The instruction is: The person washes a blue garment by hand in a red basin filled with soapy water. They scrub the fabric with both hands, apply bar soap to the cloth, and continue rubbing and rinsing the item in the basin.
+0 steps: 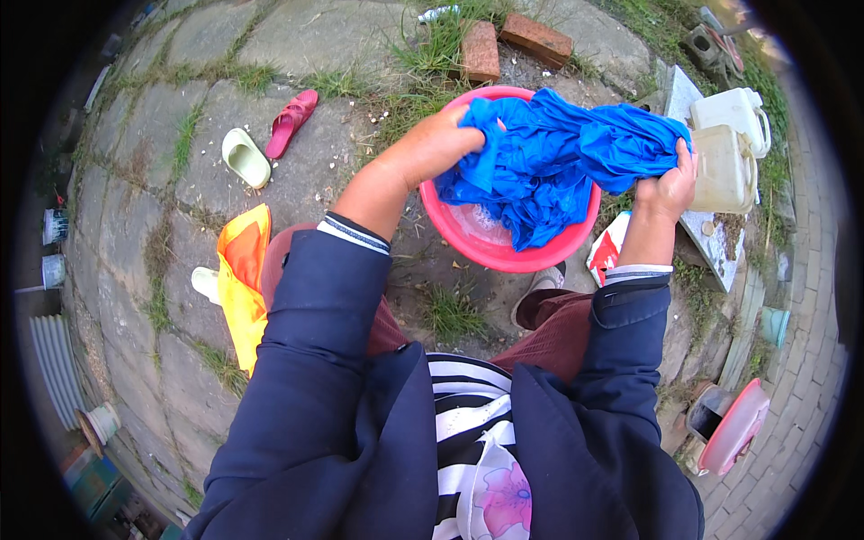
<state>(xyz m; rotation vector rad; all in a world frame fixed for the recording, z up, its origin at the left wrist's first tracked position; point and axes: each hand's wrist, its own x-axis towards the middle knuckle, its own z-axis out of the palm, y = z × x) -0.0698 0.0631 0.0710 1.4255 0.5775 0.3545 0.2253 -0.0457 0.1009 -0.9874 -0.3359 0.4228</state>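
Note:
A bunched blue cloth (526, 158) is stretched between my two hands, its middle lying over a red plastic basin (472, 250) on the ground. My left hand (439, 145) grips the cloth's left end above the basin's left rim. My right hand (669, 185) grips the other end, out past the basin's right rim. Part of the cloth hangs down into the basin, where sudsy water shows at the lower left. The bottom of the basin under the cloth is hidden.
Two bricks (480, 52) lie beyond the basin. Plastic jugs (722, 169) stand on a slab at the right, near a red and white packet (609, 250). A red slipper (292, 123), a pale green clog (246, 158) and a yellow-orange cloth (241, 290) are at the left.

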